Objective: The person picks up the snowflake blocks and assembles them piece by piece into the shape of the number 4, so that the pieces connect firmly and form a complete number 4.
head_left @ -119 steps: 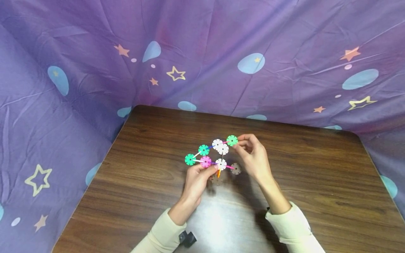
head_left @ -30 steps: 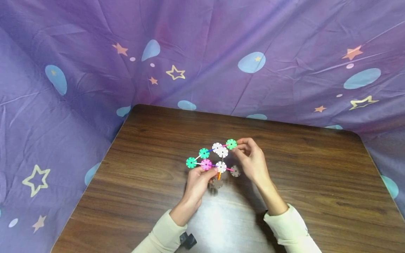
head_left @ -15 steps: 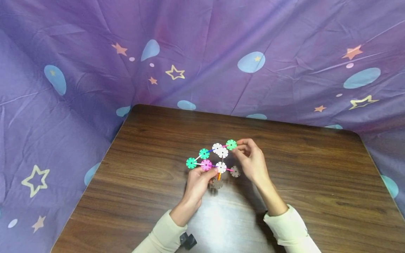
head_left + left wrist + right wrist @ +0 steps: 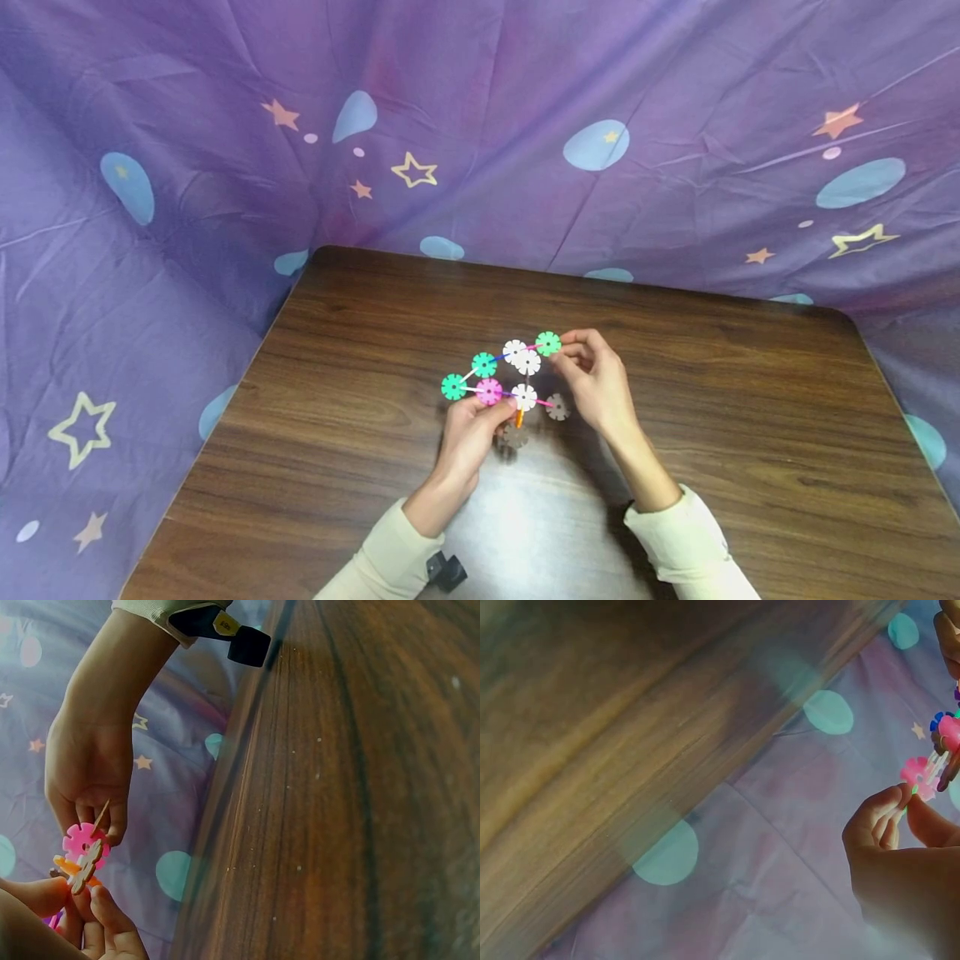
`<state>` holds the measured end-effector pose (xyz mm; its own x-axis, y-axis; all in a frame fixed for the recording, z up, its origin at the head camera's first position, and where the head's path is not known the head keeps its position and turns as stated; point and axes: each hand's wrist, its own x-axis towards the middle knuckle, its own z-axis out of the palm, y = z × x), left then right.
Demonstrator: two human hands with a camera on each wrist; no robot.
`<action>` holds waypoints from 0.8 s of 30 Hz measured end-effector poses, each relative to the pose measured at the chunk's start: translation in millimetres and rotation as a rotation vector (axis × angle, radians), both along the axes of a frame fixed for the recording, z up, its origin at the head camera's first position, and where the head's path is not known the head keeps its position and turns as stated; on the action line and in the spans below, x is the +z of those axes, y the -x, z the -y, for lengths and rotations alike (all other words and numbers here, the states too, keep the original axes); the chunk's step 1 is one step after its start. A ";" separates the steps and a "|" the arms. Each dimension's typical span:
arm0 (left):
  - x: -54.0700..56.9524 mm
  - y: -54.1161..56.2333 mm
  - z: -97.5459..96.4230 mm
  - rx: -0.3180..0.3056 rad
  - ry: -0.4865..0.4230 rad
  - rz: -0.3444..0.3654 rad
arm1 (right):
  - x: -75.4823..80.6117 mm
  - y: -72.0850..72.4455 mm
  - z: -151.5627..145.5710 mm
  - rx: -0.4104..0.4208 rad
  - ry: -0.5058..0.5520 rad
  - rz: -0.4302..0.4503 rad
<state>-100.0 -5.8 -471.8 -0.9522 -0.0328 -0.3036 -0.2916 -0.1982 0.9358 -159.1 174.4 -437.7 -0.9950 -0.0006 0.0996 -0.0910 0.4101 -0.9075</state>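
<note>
Both hands hold up one structure of linked, notched plastic discs, the kind called snowflake building discs. In the head view it makes a bent chain with a pink disc (image 4: pixel 489 391), green discs (image 4: pixel 453 387), white discs (image 4: pixel 524 397) and an orange disc (image 4: pixel 520 418) seen edge-on. My left hand (image 4: pixel 467 437) pinches it from below, thumb near the lower white disc. At the upper right end, my right hand (image 4: pixel 596 377) pinches the bright green disc (image 4: pixel 548 343) between thumb and fingers. In the right wrist view a pink disc (image 4: pixel 916 772) shows just past the right fingertips.
Under the hands lies a dark wood-grain table (image 4: pixel 360 333). A purple cloth (image 4: pixel 487 125) with stars and blue spots hangs behind it and along its left side. A small black device (image 4: pixel 447 572) is strapped at the left cuff.
Compared with four seconds ago, the structure and both hands sit slightly lower in the head view. Over the last half second, hands and discs stay practically still.
</note>
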 end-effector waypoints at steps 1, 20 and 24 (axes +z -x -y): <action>-0.1 -0.1 0.1 0.000 -0.002 0.001 | -0.2 0.0 -0.1 0.000 0.000 0.000; -1.4 -0.1 0.8 0.005 0.001 0.011 | -3.2 0.7 -0.4 0.005 -0.003 0.001; -1.0 -0.3 1.0 0.007 0.014 0.007 | -3.1 0.3 -0.2 0.008 0.002 0.004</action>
<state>-99.7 -6.8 -472.7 -0.9500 -0.0438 -0.3093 -0.2963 -0.1875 0.9365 -159.5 174.5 -440.8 -0.9954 -0.0087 0.0953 -0.0906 0.4076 -0.9087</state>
